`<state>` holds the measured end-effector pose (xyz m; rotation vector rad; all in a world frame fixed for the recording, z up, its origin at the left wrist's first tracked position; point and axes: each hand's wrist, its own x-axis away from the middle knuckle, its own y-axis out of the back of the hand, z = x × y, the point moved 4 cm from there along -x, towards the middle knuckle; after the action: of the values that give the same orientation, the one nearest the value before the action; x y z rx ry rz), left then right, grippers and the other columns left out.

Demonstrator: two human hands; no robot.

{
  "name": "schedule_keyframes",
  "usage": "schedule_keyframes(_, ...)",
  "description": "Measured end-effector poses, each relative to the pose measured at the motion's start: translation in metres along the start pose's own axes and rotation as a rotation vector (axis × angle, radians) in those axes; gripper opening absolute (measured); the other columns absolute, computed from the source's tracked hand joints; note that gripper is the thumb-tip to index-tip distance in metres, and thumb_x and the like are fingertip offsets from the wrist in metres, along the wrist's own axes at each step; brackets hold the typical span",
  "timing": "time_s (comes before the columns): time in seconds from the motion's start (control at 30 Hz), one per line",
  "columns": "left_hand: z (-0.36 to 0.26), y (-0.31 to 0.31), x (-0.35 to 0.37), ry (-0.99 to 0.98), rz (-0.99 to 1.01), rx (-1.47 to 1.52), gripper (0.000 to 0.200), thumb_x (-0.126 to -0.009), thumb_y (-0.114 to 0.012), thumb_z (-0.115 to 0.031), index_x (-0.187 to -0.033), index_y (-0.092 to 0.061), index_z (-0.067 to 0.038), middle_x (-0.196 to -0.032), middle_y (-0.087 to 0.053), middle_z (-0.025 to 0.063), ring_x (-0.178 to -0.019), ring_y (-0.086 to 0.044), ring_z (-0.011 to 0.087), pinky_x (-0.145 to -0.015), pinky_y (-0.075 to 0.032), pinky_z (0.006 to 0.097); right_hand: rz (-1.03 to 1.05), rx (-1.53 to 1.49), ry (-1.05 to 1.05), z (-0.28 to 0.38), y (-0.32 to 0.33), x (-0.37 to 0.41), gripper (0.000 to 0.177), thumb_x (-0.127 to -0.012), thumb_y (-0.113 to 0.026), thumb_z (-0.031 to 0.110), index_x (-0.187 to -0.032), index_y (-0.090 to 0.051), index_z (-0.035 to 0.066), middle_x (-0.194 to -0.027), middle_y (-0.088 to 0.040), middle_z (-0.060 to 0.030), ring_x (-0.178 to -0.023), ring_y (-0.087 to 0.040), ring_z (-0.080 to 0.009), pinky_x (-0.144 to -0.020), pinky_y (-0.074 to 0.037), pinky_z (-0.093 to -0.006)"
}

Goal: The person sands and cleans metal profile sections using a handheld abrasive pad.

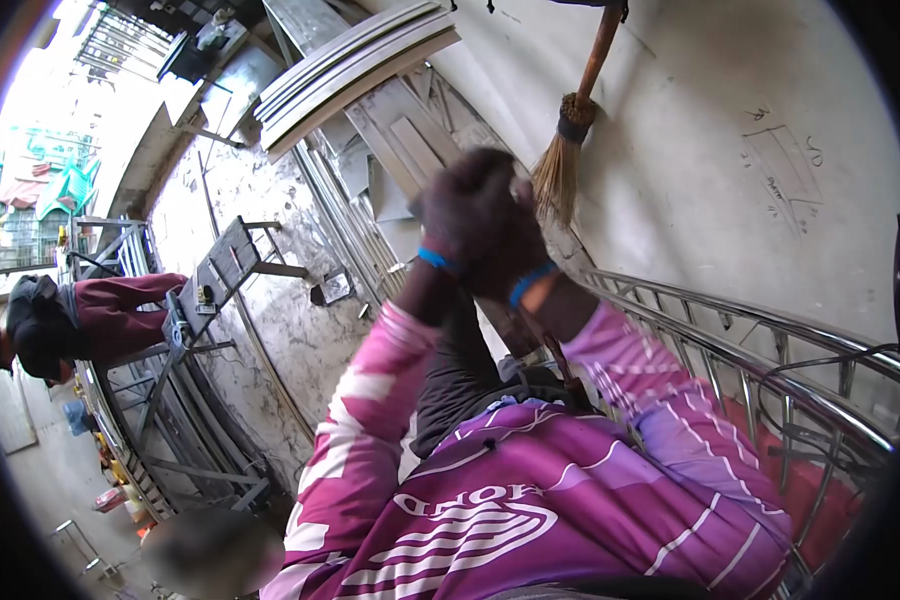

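My left hand (pixel 452 215) and my right hand (pixel 510 240) are pressed together in front of my chest, with their fingers closed. They look dark and slightly blurred. Whether anything is held between them is hidden. A blue band circles each wrist. My forearms, in pink and purple patterned sleeves, come up from both sides. Just beyond my hands a straw broom (pixel 565 165) leans bristles-down by the wall. Behind them lie flat boards and panels (pixel 400 140).
A stack of long light-coloured strips (pixel 355 75) lies ahead. Shiny metal railings (pixel 740 340) run along the right, with a black cable over them. At the left a person (pixel 55 320) is by a metal workbench (pixel 220 265). A pencil sketch marks the wall.
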<state>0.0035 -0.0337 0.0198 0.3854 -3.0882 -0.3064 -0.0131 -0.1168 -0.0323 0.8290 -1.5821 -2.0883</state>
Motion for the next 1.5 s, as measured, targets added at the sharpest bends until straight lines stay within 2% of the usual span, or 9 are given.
schedule_keyframes(0.07, 0.008, 0.027, -0.054, -0.348, -0.077, -0.086, 0.024, -0.093, -0.071, -0.021, -0.106, -0.076, -0.001, -0.091, -0.078, 0.0120, -0.084, -0.072, 0.0177, -0.080, -0.057, 0.0341, 0.254, -0.122, -0.061, 0.002, 0.011, -0.059, 0.071, -0.088, -0.061, 0.062, -0.147, -0.055, 0.023, -0.145, -0.059, -0.0081, -0.144, -0.043, -0.0328, -0.118, -0.021, -0.0709)
schedule_keyframes(0.23, 0.007, 0.061, -0.129, 0.014, -0.106, -0.081, 0.027, -0.094, -0.068, -0.023, -0.106, -0.075, 0.000, -0.094, -0.078, 0.0123, -0.087, -0.071, 0.0178, -0.083, -0.056, 0.0340, 0.158, -0.131, -0.103, 0.010, 0.001, -0.128, 0.059, -0.085, -0.068, 0.054, -0.132, -0.067, 0.019, -0.130, -0.067, -0.0137, -0.125, -0.056, -0.0373, -0.118, -0.022, -0.0707)
schedule_keyframes(0.47, -0.027, 0.007, -0.002, -0.148, -0.062, 0.098, 0.023, -0.095, -0.068, -0.013, -0.113, -0.072, 0.000, -0.094, -0.075, 0.0136, -0.095, -0.071, 0.0163, -0.084, -0.056, 0.0305, 0.009, -0.113, 0.042, -0.011, 0.026, -0.014, 0.057, -0.089, -0.066, 0.046, -0.136, -0.062, 0.014, -0.130, -0.064, -0.0171, -0.128, -0.056, -0.0364, -0.109, -0.038, -0.0634)
schedule_keyframes(0.53, -0.028, 0.003, 0.043, -0.170, -0.028, 0.088, 0.023, -0.094, -0.069, -0.008, -0.116, -0.071, 0.000, -0.099, -0.075, 0.0110, -0.099, -0.070, 0.0150, -0.086, -0.055, 0.0292, 0.033, -0.546, -0.035, -0.021, 0.044, 0.016, 0.044, -0.089, -0.068, 0.033, -0.127, -0.065, 0.011, -0.124, -0.064, -0.0218, -0.107, -0.067, -0.0408, -0.100, -0.051, -0.0533)
schedule_keyframes(0.63, -0.008, 0.007, 0.094, -0.136, -0.289, 0.287, 0.025, -0.096, -0.066, -0.001, -0.121, -0.070, 0.000, -0.105, -0.073, 0.0069, -0.096, -0.068, 0.0141, -0.085, -0.055, 0.0287, -0.219, -0.444, 0.161, -0.029, 0.053, 0.034, 0.051, -0.090, -0.068, 0.029, -0.138, -0.058, 0.015, -0.131, -0.059, -0.0259, -0.105, -0.068, -0.0428, -0.091, -0.056, -0.0503)
schedule_keyframes(0.83, 0.050, 0.057, 0.144, 0.003, -0.472, 0.279, 0.026, -0.097, -0.065, -0.004, -0.123, -0.069, -0.001, -0.098, -0.072, 0.0032, -0.085, -0.065, 0.0105, -0.075, -0.053, 0.0252, 0.318, -0.286, -0.189, -0.043, 0.073, 0.023, 0.074, -0.087, -0.071, 0.028, -0.156, -0.044, 0.027, -0.142, -0.056, -0.0240, -0.126, -0.060, -0.0426, -0.106, -0.052, -0.0488)
schedule_keyframes(1.03, 0.034, 0.031, 0.140, 0.025, -0.327, 0.006, 0.049, -0.094, -0.072, -0.010, -0.140, -0.058, 0.001, -0.137, -0.056, 0.0161, -0.128, -0.058, 0.0272, -0.111, -0.045, 0.0380, 0.345, -0.415, -0.216, -0.051, 0.068, 0.032, 0.058, -0.089, -0.069, 0.028, -0.146, -0.057, 0.022, -0.136, -0.059, -0.0219, -0.117, -0.064, -0.0411, -0.102, -0.053, -0.0469)
schedule_keyframes(1.4, 0.063, 0.027, 0.071, 0.029, -0.477, -0.251, 0.091, -0.082, -0.083, -0.034, -0.151, -0.040, 0.006, -0.151, -0.044, 0.0286, -0.145, -0.040, 0.0432, -0.123, -0.031, 0.0471, -0.106, -0.424, -0.139, -0.039, 0.033, 0.001, 0.058, -0.090, -0.069, 0.036, -0.143, -0.054, 0.021, -0.120, -0.064, -0.0281, -0.105, -0.066, -0.0493, -0.093, -0.055, -0.0551)
schedule_keyframes(1.5, 0.074, 0.039, 0.036, 0.064, -0.518, -0.245, 0.104, -0.081, -0.082, -0.046, -0.156, -0.034, 0.008, -0.153, -0.043, 0.0307, -0.143, -0.044, 0.0430, -0.120, -0.036, 0.0441, 0.153, -0.430, -0.284, -0.038, 0.024, -0.036, 0.060, -0.091, -0.064, 0.037, -0.147, -0.048, 0.022, -0.128, -0.061, -0.0298, -0.112, -0.064, -0.0513, -0.099, -0.052, -0.0555)
